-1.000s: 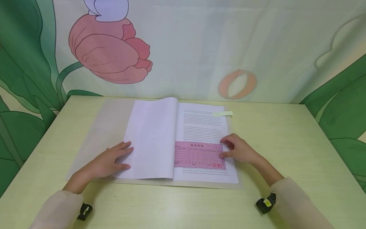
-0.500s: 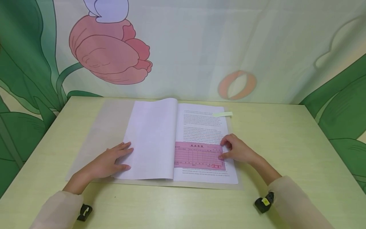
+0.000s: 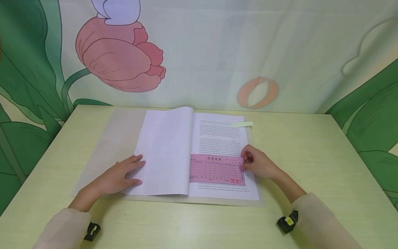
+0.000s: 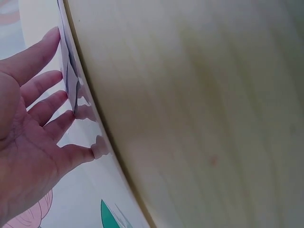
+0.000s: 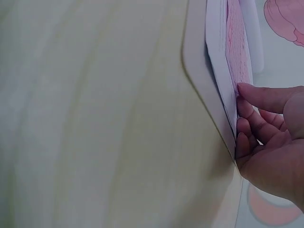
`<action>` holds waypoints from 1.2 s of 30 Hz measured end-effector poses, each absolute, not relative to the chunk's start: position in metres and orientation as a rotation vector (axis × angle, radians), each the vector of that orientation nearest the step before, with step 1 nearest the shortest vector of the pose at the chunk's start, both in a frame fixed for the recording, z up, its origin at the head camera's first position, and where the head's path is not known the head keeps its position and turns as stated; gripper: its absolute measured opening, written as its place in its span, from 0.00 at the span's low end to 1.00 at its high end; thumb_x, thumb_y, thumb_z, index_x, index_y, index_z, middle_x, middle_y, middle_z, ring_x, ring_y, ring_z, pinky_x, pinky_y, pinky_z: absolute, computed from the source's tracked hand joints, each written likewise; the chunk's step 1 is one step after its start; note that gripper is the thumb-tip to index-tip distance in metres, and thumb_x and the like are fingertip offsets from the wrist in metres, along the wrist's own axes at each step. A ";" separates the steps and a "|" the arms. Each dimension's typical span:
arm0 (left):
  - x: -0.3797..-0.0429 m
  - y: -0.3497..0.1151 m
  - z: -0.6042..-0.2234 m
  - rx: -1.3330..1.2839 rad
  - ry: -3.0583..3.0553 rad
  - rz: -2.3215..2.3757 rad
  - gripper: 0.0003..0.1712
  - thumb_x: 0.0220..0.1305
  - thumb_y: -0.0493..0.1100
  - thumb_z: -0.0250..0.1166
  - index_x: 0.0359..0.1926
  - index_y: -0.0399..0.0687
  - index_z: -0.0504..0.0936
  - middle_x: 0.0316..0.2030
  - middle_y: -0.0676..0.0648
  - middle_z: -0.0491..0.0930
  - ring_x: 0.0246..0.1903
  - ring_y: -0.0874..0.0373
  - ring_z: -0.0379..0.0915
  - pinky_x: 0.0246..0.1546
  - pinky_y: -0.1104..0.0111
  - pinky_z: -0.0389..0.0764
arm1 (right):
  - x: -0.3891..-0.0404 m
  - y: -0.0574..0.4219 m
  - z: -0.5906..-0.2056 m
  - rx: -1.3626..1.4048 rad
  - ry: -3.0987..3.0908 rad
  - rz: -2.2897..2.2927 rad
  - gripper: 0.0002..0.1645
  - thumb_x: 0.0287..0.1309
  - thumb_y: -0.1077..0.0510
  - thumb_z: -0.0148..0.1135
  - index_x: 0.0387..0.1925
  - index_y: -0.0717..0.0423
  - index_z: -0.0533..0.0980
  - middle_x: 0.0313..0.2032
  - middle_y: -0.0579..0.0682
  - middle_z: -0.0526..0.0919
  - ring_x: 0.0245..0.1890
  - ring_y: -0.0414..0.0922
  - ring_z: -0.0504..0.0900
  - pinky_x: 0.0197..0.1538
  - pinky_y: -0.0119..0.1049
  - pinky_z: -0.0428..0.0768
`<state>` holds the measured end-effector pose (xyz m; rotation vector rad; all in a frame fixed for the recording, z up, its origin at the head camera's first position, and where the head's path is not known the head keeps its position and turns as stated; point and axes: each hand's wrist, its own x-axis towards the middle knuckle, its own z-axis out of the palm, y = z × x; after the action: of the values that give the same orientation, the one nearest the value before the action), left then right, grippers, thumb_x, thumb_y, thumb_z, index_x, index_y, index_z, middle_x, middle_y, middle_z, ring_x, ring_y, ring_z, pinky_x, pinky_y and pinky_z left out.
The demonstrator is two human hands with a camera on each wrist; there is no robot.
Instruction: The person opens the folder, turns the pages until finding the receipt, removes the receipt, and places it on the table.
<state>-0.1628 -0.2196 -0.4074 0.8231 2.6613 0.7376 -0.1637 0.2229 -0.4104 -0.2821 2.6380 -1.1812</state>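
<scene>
An open document with white pages [image 3: 168,145] and a translucent cover [image 3: 115,135] lies on the table. Across the printed right page [image 3: 219,138] lies a pink receipt slip [image 3: 206,170] with a ruled form and a red stamp. My right hand [image 3: 259,162] pinches the slip's right edge between thumb and curled fingers, as the right wrist view also shows the thumb [image 5: 259,95] at that edge. Resting on the turned left page and its outer edge is my left hand [image 3: 119,174], fingers spread and fairly straight. The slip's left end meets the fold.
A pale green sticky tab [image 3: 242,124] sticks out from the right page's upper edge. The light wooden table [image 3: 174,224] runs up to a curtain [image 3: 202,52] printed with flowers and leaves. A black camera mount [image 3: 287,222] sits at the right wrist.
My right thumb and fingertips have drawn slightly rightward onto the slip's edge and curled closer together. The left hand and the document have stayed in place.
</scene>
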 end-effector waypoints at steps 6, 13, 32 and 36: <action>-0.163 -0.220 -0.407 0.821 2.660 0.743 0.37 0.55 0.46 0.65 0.61 0.32 0.65 0.64 0.33 0.56 0.64 0.35 0.46 0.54 0.35 0.47 | -0.164 0.226 -0.408 -0.329 2.624 -1.191 0.13 0.50 0.72 0.61 0.38 0.65 0.69 0.29 0.52 0.72 0.31 0.46 0.69 0.34 0.31 0.69; -0.164 -0.220 -0.407 0.823 2.662 0.735 0.36 0.55 0.46 0.65 0.61 0.32 0.65 0.64 0.33 0.56 0.64 0.35 0.46 0.54 0.35 0.47 | -0.167 0.231 -0.405 -0.279 2.628 -1.176 0.04 0.54 0.71 0.57 0.32 0.62 0.75 0.30 0.52 0.76 0.32 0.47 0.71 0.37 0.36 0.71; -0.163 -0.218 -0.406 0.806 2.667 0.730 0.36 0.56 0.46 0.65 0.61 0.32 0.65 0.64 0.33 0.56 0.64 0.36 0.47 0.55 0.35 0.47 | -0.170 0.241 -0.399 -0.225 2.595 -1.264 0.03 0.58 0.68 0.55 0.34 0.65 0.73 0.29 0.55 0.77 0.30 0.48 0.73 0.33 0.32 0.74; -0.162 -0.219 -0.406 0.797 2.666 0.731 0.37 0.56 0.46 0.65 0.62 0.32 0.65 0.64 0.33 0.56 0.64 0.36 0.47 0.55 0.35 0.46 | -0.171 0.245 -0.395 -0.207 2.594 -1.271 0.04 0.58 0.68 0.55 0.35 0.67 0.72 0.29 0.56 0.77 0.28 0.47 0.73 0.31 0.32 0.75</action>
<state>-0.1623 -0.2189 -0.4063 0.7968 2.6660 0.7311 -0.1707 0.2449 -0.3952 -0.2073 2.5935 -1.2710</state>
